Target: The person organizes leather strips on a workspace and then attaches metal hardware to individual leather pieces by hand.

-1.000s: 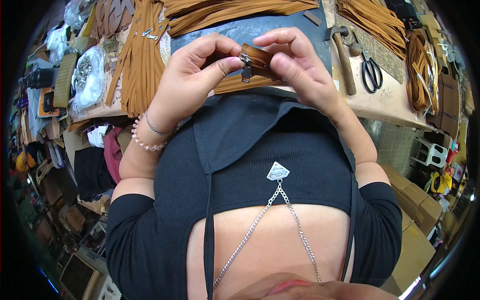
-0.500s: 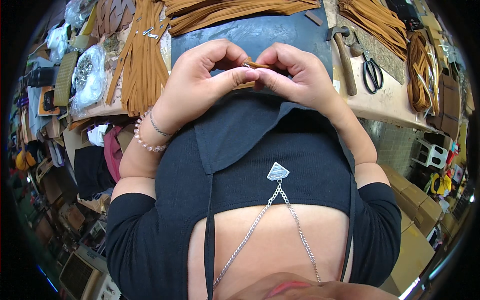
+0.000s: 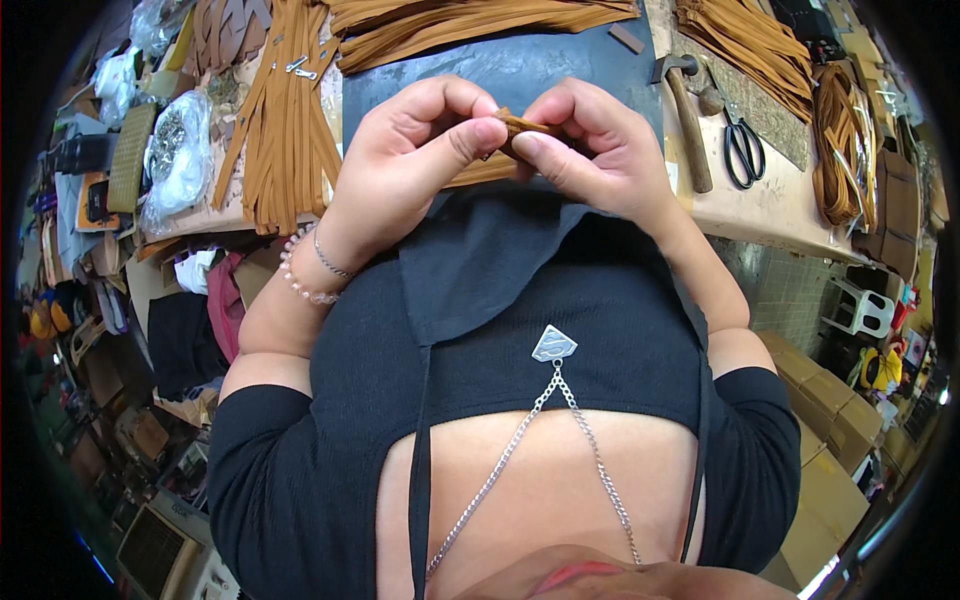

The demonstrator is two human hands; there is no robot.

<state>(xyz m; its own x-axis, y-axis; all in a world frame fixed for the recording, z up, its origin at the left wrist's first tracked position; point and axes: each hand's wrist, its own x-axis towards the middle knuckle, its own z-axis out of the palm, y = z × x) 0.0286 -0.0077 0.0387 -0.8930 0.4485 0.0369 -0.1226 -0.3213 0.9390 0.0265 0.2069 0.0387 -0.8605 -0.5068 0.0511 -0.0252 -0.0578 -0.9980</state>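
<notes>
Between my two hands, over the near edge of the dark mat [image 3: 400, 92], is the end of a brown zipper [image 3: 515, 124]. My left hand [image 3: 412, 145] pinches it from one side, thumb against the fingers. From the other side my right hand [image 3: 605, 150] grips it the same way, its thumb on top. The fingers cover most of the held part, so its slider or teeth cannot be made out. More brown tape [image 3: 478, 172] shows just below my hands at the mat's near edge.
Bundles of brown zippers [image 3: 285, 140] lie at left and along the far side [image 3: 470, 32]; silver pulls [image 3: 300, 68] rest on the left bundle. To the right are a hammer [image 3: 688, 125], black-handled scissors [image 3: 742, 152] and a coiled brown bundle [image 3: 838, 150]. A plastic bag [image 3: 178, 150] sits at left.
The brown zipper end has turned and now stands up more between my fingers. My thumbs, touching before, have moved slightly apart, the left one a little higher.
</notes>
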